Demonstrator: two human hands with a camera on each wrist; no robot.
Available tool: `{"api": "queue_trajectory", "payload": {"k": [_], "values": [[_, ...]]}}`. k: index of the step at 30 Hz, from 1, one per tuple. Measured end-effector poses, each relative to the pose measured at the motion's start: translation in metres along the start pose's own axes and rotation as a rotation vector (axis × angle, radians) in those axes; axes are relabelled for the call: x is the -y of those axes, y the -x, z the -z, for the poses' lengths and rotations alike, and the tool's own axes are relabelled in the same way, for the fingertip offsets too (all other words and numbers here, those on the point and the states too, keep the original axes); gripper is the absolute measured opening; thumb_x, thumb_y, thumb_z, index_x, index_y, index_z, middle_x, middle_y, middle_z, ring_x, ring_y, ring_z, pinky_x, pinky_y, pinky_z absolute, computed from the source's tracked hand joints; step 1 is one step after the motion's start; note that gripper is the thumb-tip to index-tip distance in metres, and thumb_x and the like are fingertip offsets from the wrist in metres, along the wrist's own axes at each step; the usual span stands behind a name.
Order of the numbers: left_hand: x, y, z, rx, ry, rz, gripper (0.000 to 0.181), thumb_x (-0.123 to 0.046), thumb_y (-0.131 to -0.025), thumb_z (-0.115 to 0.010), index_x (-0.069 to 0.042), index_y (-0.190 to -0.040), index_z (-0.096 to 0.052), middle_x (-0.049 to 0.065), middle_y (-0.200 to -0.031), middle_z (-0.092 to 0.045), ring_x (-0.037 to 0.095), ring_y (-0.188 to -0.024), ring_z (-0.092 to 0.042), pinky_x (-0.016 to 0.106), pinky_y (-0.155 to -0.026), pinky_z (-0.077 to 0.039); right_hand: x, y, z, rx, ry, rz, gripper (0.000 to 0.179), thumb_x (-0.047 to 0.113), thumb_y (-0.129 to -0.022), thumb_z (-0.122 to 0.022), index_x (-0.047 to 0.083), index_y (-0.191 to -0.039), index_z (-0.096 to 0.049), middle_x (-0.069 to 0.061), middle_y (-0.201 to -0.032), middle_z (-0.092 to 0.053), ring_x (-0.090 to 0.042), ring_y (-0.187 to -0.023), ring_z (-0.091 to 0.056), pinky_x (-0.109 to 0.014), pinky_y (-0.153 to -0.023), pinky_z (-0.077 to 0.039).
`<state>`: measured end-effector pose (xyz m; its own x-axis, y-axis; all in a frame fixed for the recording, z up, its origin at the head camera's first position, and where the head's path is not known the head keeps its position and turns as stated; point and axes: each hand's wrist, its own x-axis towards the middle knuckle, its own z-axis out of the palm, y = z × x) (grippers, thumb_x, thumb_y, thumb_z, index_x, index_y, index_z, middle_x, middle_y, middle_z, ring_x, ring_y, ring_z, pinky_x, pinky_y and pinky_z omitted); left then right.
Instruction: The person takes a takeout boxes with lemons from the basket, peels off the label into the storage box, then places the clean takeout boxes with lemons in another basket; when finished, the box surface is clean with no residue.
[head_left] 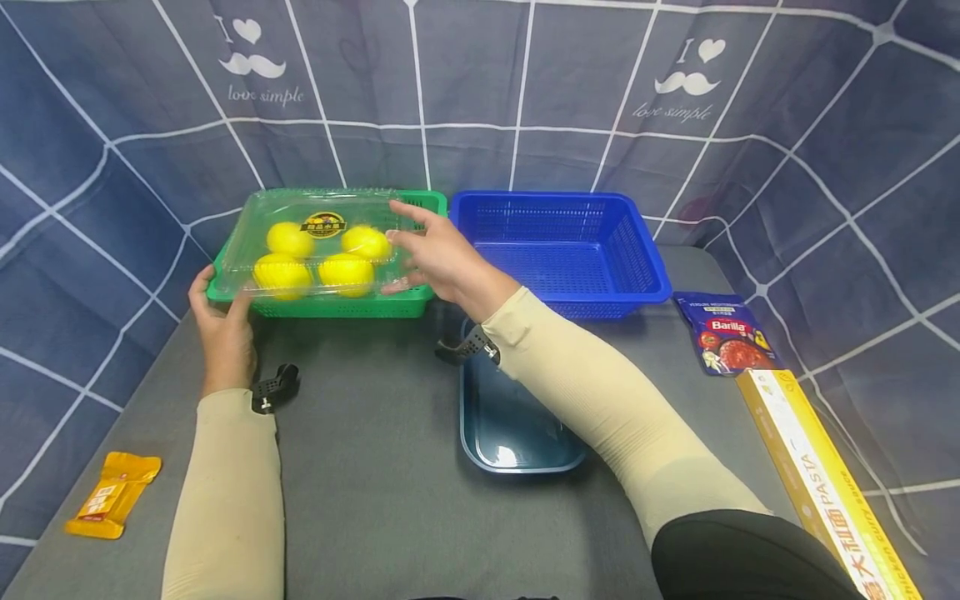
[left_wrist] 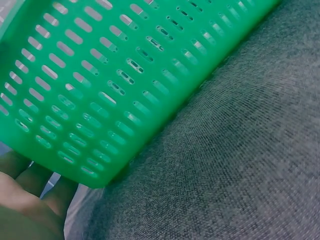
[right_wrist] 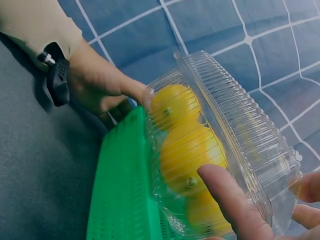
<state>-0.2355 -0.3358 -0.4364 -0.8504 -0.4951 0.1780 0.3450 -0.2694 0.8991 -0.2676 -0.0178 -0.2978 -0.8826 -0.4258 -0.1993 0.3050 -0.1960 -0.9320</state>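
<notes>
a curtained-off tabletop work area; the wider room is hidden. blue-gray curtains (head_left: pixel 465 92) with white grid lines and "love simple" lettering enclose a gray table (head_left: pixel 360 467).

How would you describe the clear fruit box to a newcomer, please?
On the grey table, find the green basket, left of the blue basket. The clear box is over it. Unlike either basket, it is transparent, holding four yellow fruits.

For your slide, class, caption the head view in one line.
Right hand gripping a clear box of four yellow fruits over a green basket, left hand at the basket's corner, blue basket alongside.
</notes>
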Motion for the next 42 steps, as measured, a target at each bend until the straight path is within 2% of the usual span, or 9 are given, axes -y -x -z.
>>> {"api": "queue_trajectory", "payload": {"k": [8, 13, 20, 23, 28, 31, 35, 38, 42], "values": [[0.007, -0.007, 0.007, -0.028, -0.069, 0.035, 0.075, -0.009, -0.096, -0.078, -0.024, -0.157, -0.035, 0.005, -0.154, -0.041, 0.018, -0.139, -0.043, 0.022, -0.106, -0.041, -0.006, 0.019, -0.003, 0.027, 0.029, 0.003, 0.060, 0.003, -0.108, -0.058, 0.031, -0.160, -0.047, -0.017, -0.155, -0.047, -0.055, -0.146, -0.031, -0.061, -0.075, -0.060], [0.000, -0.005, 0.008, 0.013, -0.144, 0.030, 0.074, -0.015, -0.096, -0.078, -0.024, -0.157, -0.036, 0.005, -0.154, -0.040, 0.019, -0.137, -0.044, 0.021, -0.100, -0.043, -0.009, 0.031, -0.003, 0.045, 0.038, 0.007, 0.060, 0.004, -0.108, -0.059, 0.030, -0.161, -0.047, -0.017, -0.151, -0.050, -0.053, -0.144, -0.037, -0.061, -0.074, -0.061], [-0.013, 0.005, 0.011, 0.078, -0.200, 0.083, 0.076, -0.023, -0.096, -0.080, -0.032, -0.157, -0.035, 0.004, -0.152, -0.039, 0.020, -0.134, -0.045, 0.021, -0.092, -0.047, -0.015, 0.048, -0.001, 0.078, 0.070, 0.004, 0.060, 0.005, -0.108, -0.060, 0.029, -0.161, -0.046, -0.015, -0.151, -0.049, -0.048, -0.141, -0.044, -0.062, -0.076, -0.060], [-0.017, 0.007, 0.013, 0.095, -0.232, 0.116, 0.078, -0.025, -0.097, -0.079, -0.034, -0.159, -0.032, 0.005, -0.154, -0.036, 0.021, -0.135, -0.042, 0.024, -0.096, -0.046, -0.017, 0.055, 0.000, 0.086, 0.082, 0.007, 0.060, 0.005, -0.108, -0.060, 0.029, -0.161, -0.046, -0.015, -0.151, -0.049, -0.047, -0.139, -0.046, -0.061, -0.074, -0.060], [-0.024, 0.010, 0.015, 0.124, -0.355, 0.174, 0.082, -0.035, -0.100, -0.074, -0.037, -0.163, -0.022, 0.008, -0.159, -0.030, 0.024, -0.142, -0.034, 0.033, -0.114, -0.031, -0.022, 0.066, 0.004, 0.091, 0.090, 0.024, 0.061, 0.003, -0.108, -0.060, 0.027, -0.162, -0.046, -0.016, -0.151, -0.050, -0.044, -0.133, -0.052, -0.061, -0.073, -0.061], [-0.028, 0.010, 0.013, 0.124, -0.339, 0.184, 0.083, -0.032, -0.100, -0.074, -0.034, -0.164, -0.021, 0.007, -0.161, -0.032, 0.022, -0.145, -0.034, 0.028, -0.117, -0.028, -0.025, 0.072, 0.007, 0.096, 0.111, 0.043, 0.061, 0.002, -0.107, -0.060, 0.025, -0.162, -0.045, -0.017, -0.152, -0.049, -0.042, -0.130, -0.055, -0.060, -0.072, -0.061], [-0.034, 0.012, 0.008, 0.122, -0.308, 0.186, 0.085, -0.028, -0.099, -0.075, -0.030, -0.164, -0.021, 0.007, -0.162, -0.032, 0.019, -0.146, -0.033, 0.019, -0.113, -0.030, -0.029, 0.080, 0.013, 0.099, 0.187, 0.069, 0.061, 0.005, -0.107, -0.061, 0.026, -0.162, -0.045, -0.016, -0.156, -0.047, -0.038, -0.129, -0.057, -0.055, -0.072, -0.062], [-0.037, 0.015, 0.007, 0.142, -0.300, 0.202, 0.086, -0.030, -0.099, -0.076, -0.032, -0.164, -0.020, 0.006, -0.162, -0.032, 0.019, -0.146, -0.034, 0.019, -0.113, -0.031, -0.030, 0.086, 0.017, 0.092, 0.257, 0.081, 0.060, 0.008, -0.107, -0.062, 0.029, -0.161, -0.047, -0.013, -0.156, -0.048, -0.032, -0.126, -0.060, -0.047, -0.073, -0.063], [-0.037, 0.016, 0.007, 0.171, -0.235, 0.208, 0.086, -0.028, -0.100, -0.076, -0.033, -0.164, -0.019, 0.005, -0.160, -0.035, 0.022, -0.144, -0.039, 0.024, -0.112, -0.037, -0.033, 0.096, 0.021, 0.098, 0.315, 0.089, 0.059, 0.010, -0.107, -0.063, 0.031, -0.160, -0.047, -0.010, -0.152, -0.053, -0.029, -0.124, -0.062, -0.039, -0.069, -0.060]]}}
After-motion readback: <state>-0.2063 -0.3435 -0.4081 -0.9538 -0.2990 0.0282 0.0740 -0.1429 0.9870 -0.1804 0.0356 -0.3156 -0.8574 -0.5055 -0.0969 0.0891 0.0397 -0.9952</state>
